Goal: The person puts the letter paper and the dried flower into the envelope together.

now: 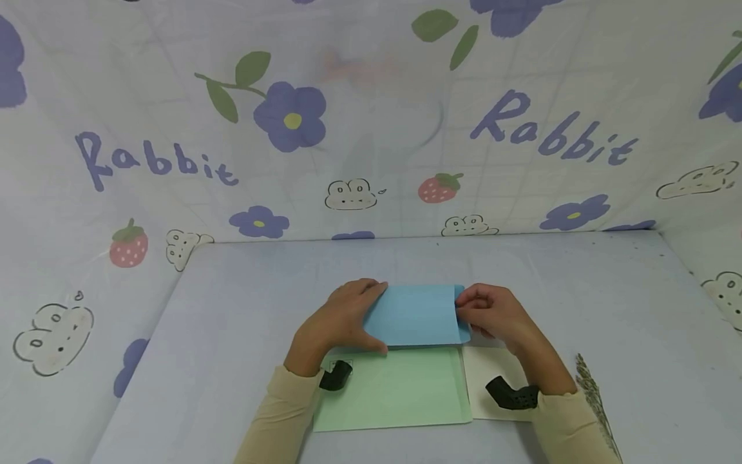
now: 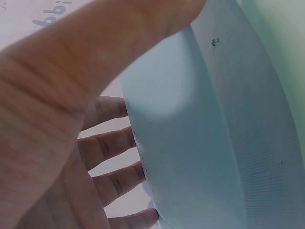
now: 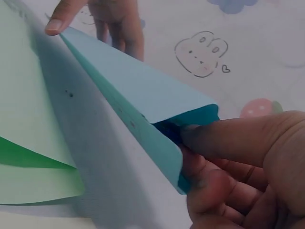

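Observation:
A light blue paper envelope [image 1: 414, 316] is held lengthwise between both hands, over the far edge of a pale green envelope [image 1: 400, 390]. My left hand [image 1: 342, 316] grips its left end, thumb at the near edge and fingers along the far edge. At the other end, the mouth gapes in the right wrist view, dark blue inside. My right hand [image 1: 493, 312] pinches the paper at that mouth, one digit reaching into the gap and the other fingers curled below. The tips inside are hidden.
A cream envelope [image 1: 495, 380] lies beside the green one, partly under my right forearm. Farther right is a dried plant sprig [image 1: 591, 386]. Cloth printed with flowers and rabbits [image 1: 377, 129] rises behind the table [image 1: 232, 309]. Black wrist cameras [image 1: 513, 394] sit near both cuffs.

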Demonstrator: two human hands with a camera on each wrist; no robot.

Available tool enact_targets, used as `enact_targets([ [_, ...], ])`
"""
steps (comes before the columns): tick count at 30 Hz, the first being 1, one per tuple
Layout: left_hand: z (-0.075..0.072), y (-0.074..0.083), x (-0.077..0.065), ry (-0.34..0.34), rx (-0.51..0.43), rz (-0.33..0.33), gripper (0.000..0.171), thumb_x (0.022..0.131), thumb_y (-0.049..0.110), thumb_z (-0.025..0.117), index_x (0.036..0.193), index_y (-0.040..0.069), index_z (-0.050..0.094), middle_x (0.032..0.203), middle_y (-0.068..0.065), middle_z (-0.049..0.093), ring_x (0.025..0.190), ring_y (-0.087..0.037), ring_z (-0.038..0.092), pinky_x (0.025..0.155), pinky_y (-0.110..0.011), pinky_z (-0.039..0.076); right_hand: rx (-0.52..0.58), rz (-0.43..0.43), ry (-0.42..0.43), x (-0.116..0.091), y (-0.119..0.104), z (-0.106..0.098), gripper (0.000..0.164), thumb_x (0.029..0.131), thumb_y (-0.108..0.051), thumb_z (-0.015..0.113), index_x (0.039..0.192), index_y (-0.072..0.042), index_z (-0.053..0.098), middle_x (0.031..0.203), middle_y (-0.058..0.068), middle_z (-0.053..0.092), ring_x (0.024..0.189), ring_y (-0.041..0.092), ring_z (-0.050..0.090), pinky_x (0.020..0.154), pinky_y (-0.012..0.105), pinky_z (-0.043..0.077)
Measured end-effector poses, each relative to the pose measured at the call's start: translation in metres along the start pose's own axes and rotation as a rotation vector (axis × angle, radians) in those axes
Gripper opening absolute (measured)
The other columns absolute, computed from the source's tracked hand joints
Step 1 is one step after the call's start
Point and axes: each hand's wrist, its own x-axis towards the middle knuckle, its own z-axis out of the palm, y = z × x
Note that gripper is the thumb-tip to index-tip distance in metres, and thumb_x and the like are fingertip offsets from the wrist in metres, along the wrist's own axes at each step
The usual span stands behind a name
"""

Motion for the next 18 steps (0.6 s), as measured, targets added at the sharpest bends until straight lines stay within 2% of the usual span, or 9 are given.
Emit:
enact_targets([
  [5, 0.001, -0.001, 0.000, 0.004, 0.004, 0.008, 0.113, 0.066, 0.048, 0.093, 0.153, 0.003, 0.038, 0.148, -0.015, 0.045, 0.137, -0.033, 0.039, 0.113, -0.049, 0.030, -0.020, -0.002, 0.018, 0.002, 0.002, 0.007, 0.012, 0.092, 0.003, 0.060, 0.102, 0.008, 0.063, 0.071, 0.002, 0.061, 0.046, 0.009, 0.036, 0.044, 0.024, 0.033],
  [10, 0.002, 0.000, 0.001, 0.007, 0.006, 0.013, 0.112, 0.065, 0.048, 0.093, 0.153, 0.003, 0.039, 0.146, -0.015, 0.046, 0.136, -0.033, 0.040, 0.112, -0.049, 0.031, -0.020, -0.014, 0.022, 0.002, 0.003, 0.011, 0.011, 0.091, 0.006, 0.057, 0.099, 0.008, 0.063, 0.069, 0.003, 0.057, 0.044, 0.008, 0.032, 0.042, 0.023, 0.028],
  [13, 0.002, 0.000, 0.002, 0.009, 0.012, 0.015, 0.112, 0.065, 0.048, 0.093, 0.152, 0.003, 0.040, 0.146, -0.015, 0.046, 0.136, -0.033, 0.041, 0.111, -0.049, 0.032, -0.015, -0.020, -0.009, 0.001, 0.003, 0.012, 0.013, 0.092, 0.005, 0.056, 0.102, 0.009, 0.063, 0.071, 0.004, 0.059, 0.044, 0.008, 0.030, 0.041, 0.023, 0.027],
  [18, 0.002, 0.001, 0.001, 0.003, 0.025, 0.005, 0.112, 0.066, 0.049, 0.093, 0.153, 0.004, 0.039, 0.146, -0.014, 0.046, 0.136, -0.033, 0.040, 0.112, -0.050, 0.031, -0.013, -0.032, -0.085, 0.001, 0.002, 0.010, 0.018, 0.097, 0.002, 0.053, 0.110, 0.011, 0.062, 0.065, 0.002, 0.052, 0.042, 0.009, 0.031, 0.041, 0.024, 0.028],
])
